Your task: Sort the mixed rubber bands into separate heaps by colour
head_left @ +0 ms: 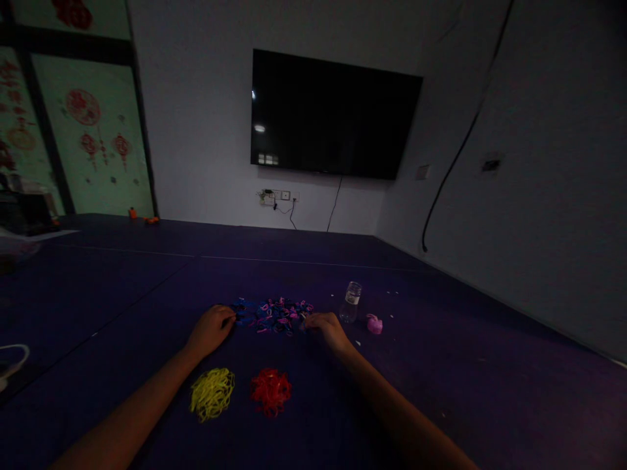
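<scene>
A loose pile of blue, pink and dark rubber bands (274, 316) lies on the purple surface between my hands. My left hand (211, 331) is at the pile's left edge, fingers curled together with the tips against the bands. At the right edge, my right hand (331, 329) has its thumb and fingers pinched together. What either pinch holds is too small and dark to make out. Closer to me sit a heap of yellow rubber bands (212, 393) and a heap of red rubber bands (271, 391).
Right of my right hand stands a clear bottle (351, 303) without a cap, with a pink lid (375, 324) beside it. White scraps dot the surface. A white cable (17, 359) lies at far left. A television (333, 117) hangs on the wall behind.
</scene>
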The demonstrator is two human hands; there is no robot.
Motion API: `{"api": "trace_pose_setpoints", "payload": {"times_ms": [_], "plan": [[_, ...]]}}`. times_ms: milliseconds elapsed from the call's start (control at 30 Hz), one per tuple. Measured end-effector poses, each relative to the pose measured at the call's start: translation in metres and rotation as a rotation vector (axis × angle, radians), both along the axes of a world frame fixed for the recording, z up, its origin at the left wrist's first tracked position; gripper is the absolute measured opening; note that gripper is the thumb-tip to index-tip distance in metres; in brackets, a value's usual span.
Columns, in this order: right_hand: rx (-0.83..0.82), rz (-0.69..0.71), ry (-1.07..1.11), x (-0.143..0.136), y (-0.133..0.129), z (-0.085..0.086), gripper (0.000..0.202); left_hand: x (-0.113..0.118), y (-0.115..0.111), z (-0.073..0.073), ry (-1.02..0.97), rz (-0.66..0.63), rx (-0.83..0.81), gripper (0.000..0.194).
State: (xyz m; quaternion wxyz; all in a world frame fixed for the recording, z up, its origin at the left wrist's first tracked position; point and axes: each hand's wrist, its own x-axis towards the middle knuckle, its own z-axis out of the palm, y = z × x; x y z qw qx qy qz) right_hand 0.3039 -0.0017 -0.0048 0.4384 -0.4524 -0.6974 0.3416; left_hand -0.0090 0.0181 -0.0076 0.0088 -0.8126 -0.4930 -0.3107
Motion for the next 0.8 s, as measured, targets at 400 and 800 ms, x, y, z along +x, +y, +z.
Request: {"api": "trace_pose_setpoints", "payload": {"times_ms": [400, 800], "plan": [[-0.26, 0.445, -0.807, -0.011, -0.048, 0.063, 0.013, -0.001, 0.0, 0.002, 0.026, -0.013, -0.014, 0.026], [-0.439, 0.494, -0.911, -0.016, -0.067, 0.087, 0.019, 0.0, 0.0, 0.004, 0.051, -0.006, -0.022, 0.028]]}}
